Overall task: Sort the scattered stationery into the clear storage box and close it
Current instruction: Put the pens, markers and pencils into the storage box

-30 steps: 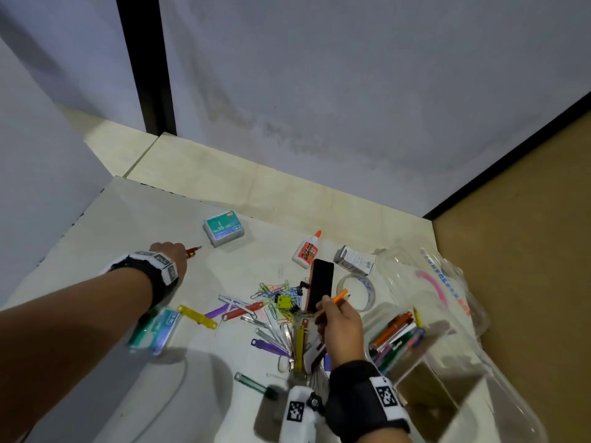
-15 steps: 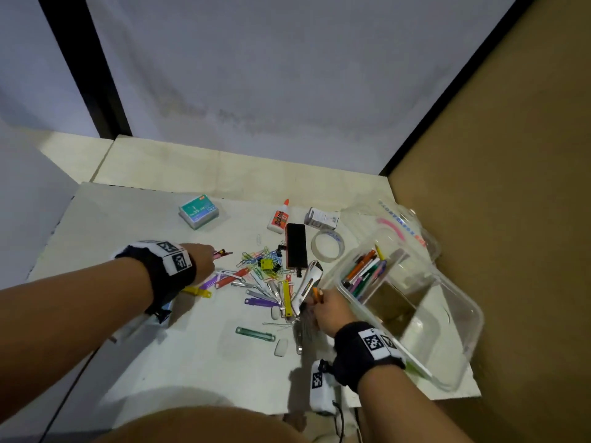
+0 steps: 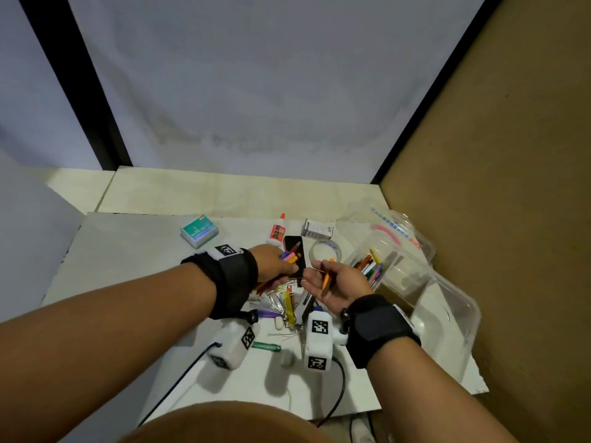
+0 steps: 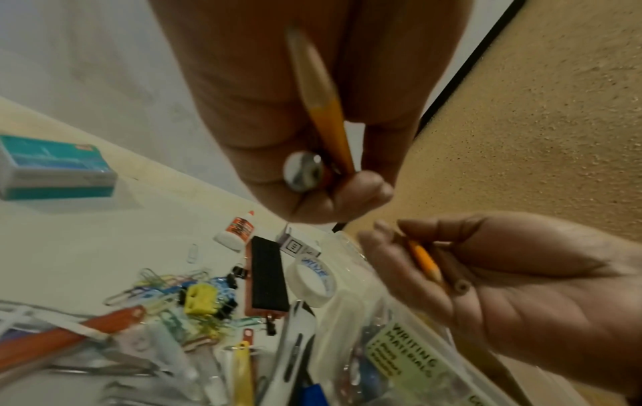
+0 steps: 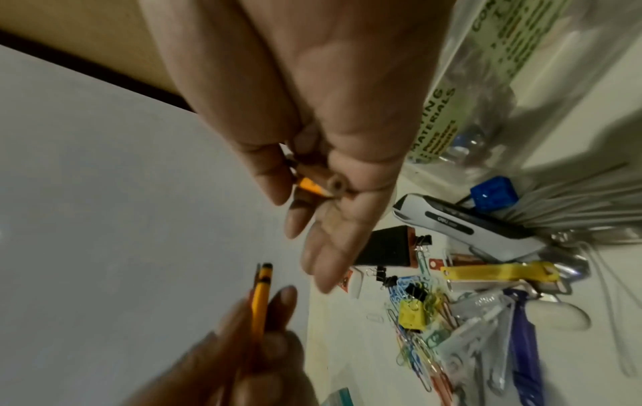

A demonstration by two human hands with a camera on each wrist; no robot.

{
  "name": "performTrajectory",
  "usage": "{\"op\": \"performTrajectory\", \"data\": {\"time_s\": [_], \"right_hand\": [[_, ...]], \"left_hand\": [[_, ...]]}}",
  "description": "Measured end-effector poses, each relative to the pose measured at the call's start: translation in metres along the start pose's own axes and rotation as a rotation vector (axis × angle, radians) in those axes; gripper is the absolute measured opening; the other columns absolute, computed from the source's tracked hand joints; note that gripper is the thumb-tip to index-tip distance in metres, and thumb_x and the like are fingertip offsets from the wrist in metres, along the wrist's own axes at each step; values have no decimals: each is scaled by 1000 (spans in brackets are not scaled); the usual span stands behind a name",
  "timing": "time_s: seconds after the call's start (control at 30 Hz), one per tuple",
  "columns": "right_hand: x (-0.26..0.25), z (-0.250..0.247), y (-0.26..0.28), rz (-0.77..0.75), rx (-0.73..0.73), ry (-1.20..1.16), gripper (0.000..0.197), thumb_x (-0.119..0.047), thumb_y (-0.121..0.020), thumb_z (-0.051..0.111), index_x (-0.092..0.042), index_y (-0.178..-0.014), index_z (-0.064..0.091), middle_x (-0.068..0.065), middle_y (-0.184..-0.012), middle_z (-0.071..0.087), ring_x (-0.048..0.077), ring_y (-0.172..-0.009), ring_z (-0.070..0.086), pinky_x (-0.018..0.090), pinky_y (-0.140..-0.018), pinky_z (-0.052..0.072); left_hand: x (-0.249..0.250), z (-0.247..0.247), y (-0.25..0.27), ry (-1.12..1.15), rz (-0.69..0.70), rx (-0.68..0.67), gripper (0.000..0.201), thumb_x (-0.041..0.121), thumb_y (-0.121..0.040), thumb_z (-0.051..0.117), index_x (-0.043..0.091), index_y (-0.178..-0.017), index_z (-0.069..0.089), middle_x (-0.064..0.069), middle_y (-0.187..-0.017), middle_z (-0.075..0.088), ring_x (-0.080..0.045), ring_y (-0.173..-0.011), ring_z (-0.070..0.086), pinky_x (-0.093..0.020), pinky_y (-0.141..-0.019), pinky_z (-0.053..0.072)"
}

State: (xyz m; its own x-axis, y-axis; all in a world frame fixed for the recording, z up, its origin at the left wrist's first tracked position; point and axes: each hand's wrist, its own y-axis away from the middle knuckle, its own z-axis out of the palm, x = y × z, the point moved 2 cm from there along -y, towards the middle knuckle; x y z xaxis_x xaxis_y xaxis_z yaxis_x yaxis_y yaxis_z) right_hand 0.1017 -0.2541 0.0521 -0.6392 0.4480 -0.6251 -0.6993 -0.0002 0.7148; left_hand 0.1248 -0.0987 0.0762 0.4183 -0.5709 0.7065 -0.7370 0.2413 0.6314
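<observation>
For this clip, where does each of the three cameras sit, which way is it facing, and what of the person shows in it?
Head: worn on the head, looking forward and down at the white table and clear storage box; both forearms, left hand and right hand show.
Left wrist: looks along the left hand, which holds pencils, toward the black eraser; the right hand shows too.
Right wrist: looks along the right hand, which holds an orange pencil, down at the paper clips; left fingers show below.
Shared: both wrist views show the yellow binder clip and the eraser.
</observation>
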Motion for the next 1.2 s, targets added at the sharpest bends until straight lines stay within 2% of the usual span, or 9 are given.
{"op": "performTrajectory", "data": {"time_s": [0.2, 0.37, 0.47, 0.6, 0.73, 0.83, 0.93, 1.03, 1.2], "right_hand": [[0, -3, -5, 123, -159, -124, 33, -30, -98, 39, -4, -83, 54, 18, -83, 59, 30, -69, 67, 49, -71, 56], [-13, -10, -9, 139, -174, -257, 40, -33, -98, 40, 1, -98, 61, 21, -94, 64, 32, -82, 66, 52, -71, 54], [-26, -15, -7, 103, -156, -298, 38, -32, -99, 40, 0, -103, 61, 19, -83, 69, 30, -76, 68, 44, -66, 58], [-39, -29, -5, 79, -131, -336, 35, -29, -99, 39, -2, -95, 60, 19, -70, 70, 29, -60, 70, 43, -53, 58], [-46, -52, -14, 73, -72, -361, 30, -24, -96, 45, -3, -78, 59, 16, -69, 66, 29, -62, 68, 42, -61, 57], [-51, -69, -22, 54, -22, -313, 21, -17, -93, 47, -6, -76, 54, 11, -66, 59, 25, -60, 62, 39, -75, 49], [-58, -86, -29, 37, 57, -196, 22, -12, -94, 45, -5, -74, 54, 7, -50, 58, 19, -44, 61, 36, -69, 53], [-66, -97, -34, 29, 153, -84, 20, -8, -93, 44, -4, -75, 53, 8, -56, 53, 20, -47, 56, 27, -47, 54], [-74, -90, -34, -16, 242, 154, 7, -9, -87, 50, -8, -80, 48, 14, -80, 49, 26, -69, 50, 41, -64, 44]], "left_hand": [[34, 23, -3, 56, 15, -32, 10, 12, -79, 61, 8, -74, 53, -14, -78, 59, -26, -67, 53, -37, -76, 52], [61, 40, 1, -34, 28, -69, 4, 14, -86, 57, 17, -88, 56, -8, -93, 56, -22, -86, 53, -38, -89, 49], [71, 51, -5, 9, 40, -126, 32, 11, -62, 56, 4, -92, 60, -17, -89, 56, -27, -83, 53, -43, -85, 49], [87, 62, -8, 56, 56, -139, 24, 9, -67, 57, 2, -90, 58, -17, -86, 57, -25, -80, 56, -43, -88, 53], [96, 70, -8, 153, 76, -181, 45, 1, -66, 53, -14, -108, 56, -29, -106, 56, -27, -93, 54, -54, -98, 45], [95, 78, -18, 256, 82, -228, 43, -16, -81, 42, -9, -123, 51, -19, -106, 53, -25, -99, 51, -41, -90, 50], [96, 79, -20, 334, 87, -210, 58, -19, -85, 39, 1, -140, 37, -9, -121, 54, -19, -116, 50, -27, -86, 48], [88, 70, -24, 332, 101, -132, 54, -13, -88, 43, 2, -140, 40, -12, -138, 50, -19, -123, 50, -31, -98, 45], [52, 41, -30, 269, 39, 40, 42, -2, -90, 52, 5, -131, 53, -10, -122, 61, -17, -106, 57, -30, -91, 49]]}}
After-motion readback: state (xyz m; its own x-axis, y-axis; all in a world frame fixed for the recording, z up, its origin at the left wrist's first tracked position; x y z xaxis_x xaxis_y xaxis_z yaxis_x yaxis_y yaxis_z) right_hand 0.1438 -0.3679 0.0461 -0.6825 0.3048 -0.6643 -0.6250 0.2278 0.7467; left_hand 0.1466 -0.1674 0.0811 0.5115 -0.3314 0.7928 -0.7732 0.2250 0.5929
